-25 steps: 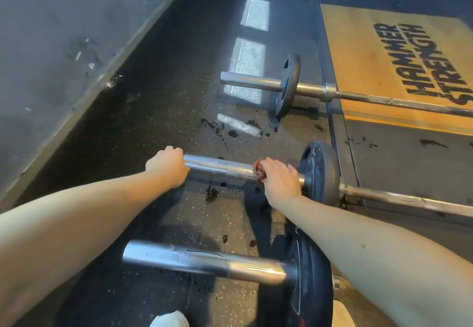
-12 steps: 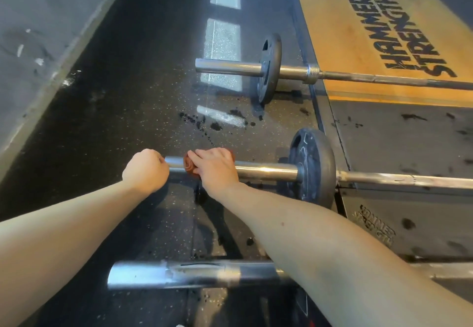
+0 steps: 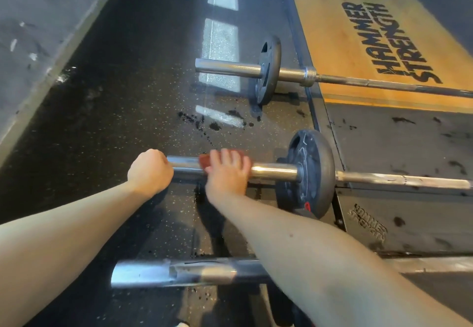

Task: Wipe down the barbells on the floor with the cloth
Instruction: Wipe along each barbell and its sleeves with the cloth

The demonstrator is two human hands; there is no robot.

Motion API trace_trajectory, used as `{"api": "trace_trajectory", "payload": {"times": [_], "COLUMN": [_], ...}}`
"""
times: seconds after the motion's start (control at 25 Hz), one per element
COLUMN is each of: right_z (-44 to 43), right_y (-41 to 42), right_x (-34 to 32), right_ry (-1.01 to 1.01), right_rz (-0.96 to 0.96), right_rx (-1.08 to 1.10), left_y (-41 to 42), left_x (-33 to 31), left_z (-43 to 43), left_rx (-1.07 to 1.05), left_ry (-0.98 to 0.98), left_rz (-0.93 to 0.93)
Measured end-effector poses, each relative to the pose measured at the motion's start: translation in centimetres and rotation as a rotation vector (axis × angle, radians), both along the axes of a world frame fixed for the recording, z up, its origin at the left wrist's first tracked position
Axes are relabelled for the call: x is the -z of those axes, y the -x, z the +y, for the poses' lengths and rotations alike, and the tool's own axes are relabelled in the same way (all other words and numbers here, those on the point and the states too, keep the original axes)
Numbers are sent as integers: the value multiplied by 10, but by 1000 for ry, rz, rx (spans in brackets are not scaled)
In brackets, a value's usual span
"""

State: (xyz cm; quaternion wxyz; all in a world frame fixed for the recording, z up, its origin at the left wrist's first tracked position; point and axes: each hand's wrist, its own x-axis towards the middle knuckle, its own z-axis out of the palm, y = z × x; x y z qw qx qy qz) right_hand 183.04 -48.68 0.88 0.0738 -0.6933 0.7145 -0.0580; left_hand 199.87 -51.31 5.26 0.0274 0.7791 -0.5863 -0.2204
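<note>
Three barbells lie on the dark rubber floor. On the middle barbell's chrome sleeve (image 3: 275, 172), my left hand (image 3: 150, 172) grips the sleeve's left end in a fist. My right hand (image 3: 226, 170) wraps a red-brown cloth (image 3: 204, 161) around the same sleeve, a little right of the left hand and left of the black plate (image 3: 311, 173). Most of the cloth is hidden under my fingers. The near barbell (image 3: 174, 273) passes under my right forearm. The far barbell (image 3: 230, 68) carries a small black plate (image 3: 267, 70).
A lifting platform with a wooden "Hammer Strength" panel (image 3: 358, 45) lies at the right, its edge under the bars' shafts. A grey wall (image 3: 38, 32) runs along the left. Dark wet spots (image 3: 215, 125) mark the floor between the far and middle bars.
My right hand with the cloth slid left along the middle sleeve toward my left hand, then back to the right a little. The left hand has kept its grip on the sleeve end.
</note>
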Motion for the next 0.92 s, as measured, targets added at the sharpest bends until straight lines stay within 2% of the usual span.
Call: {"api": "trace_trajectory", "payload": {"times": [0.08,0.16,0.2,0.32,0.44,0.52,0.68,0.8,0.92], "right_z": [-7,-9,-5,4,5,3,-11,-20,-14], "right_y": [-22,6,32,112,99,47,-39,-6,82], "right_x": [-5,-7,-4,1,2,3,0,-8,-5], "right_ry": [-74,-52,-38,-75,-169,-118,-111,-114,-147], "right_rz": [-17,14,36,78,76,37,41,80,228], "right_rx": [-168,-275,-236,134,367,263,-169,-329,-231], "left_y": [-2,-5,-7,-9,-11,-17,-24,-24,-17], "left_x": [1,1,1,1,1,2,4,3,1], "left_z": [-1,-2,-1,1,1,0,-2,0,7], "left_rx": [13,29,33,41,9,-36,-86,-77,2], "left_ry": [-2,-28,-37,-26,-9,-5,-17,-21,-4], "left_rz": [-16,10,42,90,166,235,329,312,210]}}
